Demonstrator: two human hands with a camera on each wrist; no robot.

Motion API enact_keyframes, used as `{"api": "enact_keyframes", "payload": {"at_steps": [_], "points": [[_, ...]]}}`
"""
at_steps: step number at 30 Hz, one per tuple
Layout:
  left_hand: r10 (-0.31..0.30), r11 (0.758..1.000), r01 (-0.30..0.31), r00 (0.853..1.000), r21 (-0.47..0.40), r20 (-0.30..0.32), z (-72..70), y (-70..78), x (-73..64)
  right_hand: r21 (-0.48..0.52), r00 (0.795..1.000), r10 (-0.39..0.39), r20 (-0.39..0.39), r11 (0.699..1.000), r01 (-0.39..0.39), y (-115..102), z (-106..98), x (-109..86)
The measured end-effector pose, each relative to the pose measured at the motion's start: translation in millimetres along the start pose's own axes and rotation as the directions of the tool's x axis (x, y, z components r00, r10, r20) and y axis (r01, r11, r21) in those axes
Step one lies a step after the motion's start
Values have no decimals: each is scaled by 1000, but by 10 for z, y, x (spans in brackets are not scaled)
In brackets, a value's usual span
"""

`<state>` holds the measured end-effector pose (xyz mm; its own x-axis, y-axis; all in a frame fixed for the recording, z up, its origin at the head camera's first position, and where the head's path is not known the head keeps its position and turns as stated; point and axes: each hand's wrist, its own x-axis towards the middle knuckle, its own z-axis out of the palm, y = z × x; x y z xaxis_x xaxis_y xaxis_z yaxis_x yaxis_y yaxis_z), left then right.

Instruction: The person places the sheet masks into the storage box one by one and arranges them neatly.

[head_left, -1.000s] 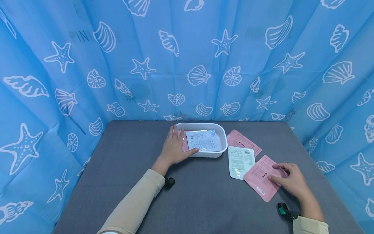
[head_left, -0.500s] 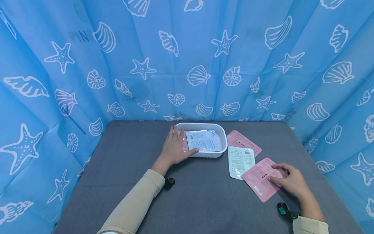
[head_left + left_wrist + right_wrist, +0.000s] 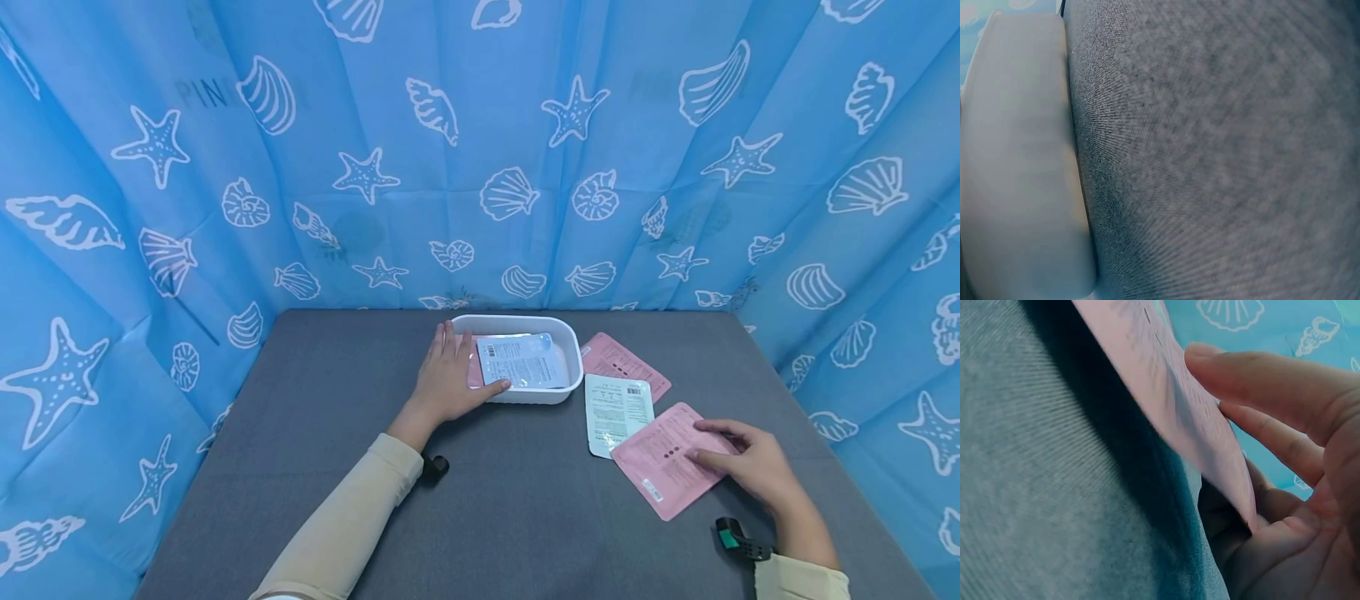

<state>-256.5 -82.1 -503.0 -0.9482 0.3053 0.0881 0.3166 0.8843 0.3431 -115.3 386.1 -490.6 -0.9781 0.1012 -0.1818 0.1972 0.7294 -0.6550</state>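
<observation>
My right hand (image 3: pixel 750 467) pinches the right edge of a pink sheet mask packet (image 3: pixel 663 462), thumb on top and the other fingers underneath. In the right wrist view this packet (image 3: pixel 1179 425) tilts, its near edge raised off the grey cloth. Its left corner overlaps a pale mint packet (image 3: pixel 611 408), which partly covers another pink packet (image 3: pixel 633 367). My left hand (image 3: pixel 446 379) rests over the left end of a white plastic basin (image 3: pixel 576 358), fingers extended along the side and thumb at the front rim. Inside lie a light-blue packet (image 3: pixel 521 358) and a pink packet (image 3: pixel 474 367).
A grey cloth-covered table (image 3: pixel 525 517) carries everything. Blue curtains (image 3: pixel 480 150) with white shell prints enclose its back and sides. In the left wrist view, the basin's wall (image 3: pixel 1022 156) fills the left side, with cloth beside it.
The pink packet in my right hand has shifted slightly left and turned, covering more of the mint packet's lower corner. My left hand and the basin have stayed in place.
</observation>
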Motion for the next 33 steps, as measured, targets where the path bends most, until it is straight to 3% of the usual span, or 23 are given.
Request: {"api": "enact_keyframes", "payload": {"at_steps": [10, 22, 33], "points": [[-6, 1000, 6, 1000, -9, 8, 3, -9, -2, 61, 998, 49, 42, 997, -52, 10, -23, 6], [-7, 1000, 7, 1000, -1, 1, 25, -24, 12, 51, 998, 35, 45, 998, -37, -21, -37, -16], [-6, 1000, 6, 1000, 5, -1, 18, -19, 9, 82, 995, -89, -49, 992, 92, -192, -76, -44]]}}
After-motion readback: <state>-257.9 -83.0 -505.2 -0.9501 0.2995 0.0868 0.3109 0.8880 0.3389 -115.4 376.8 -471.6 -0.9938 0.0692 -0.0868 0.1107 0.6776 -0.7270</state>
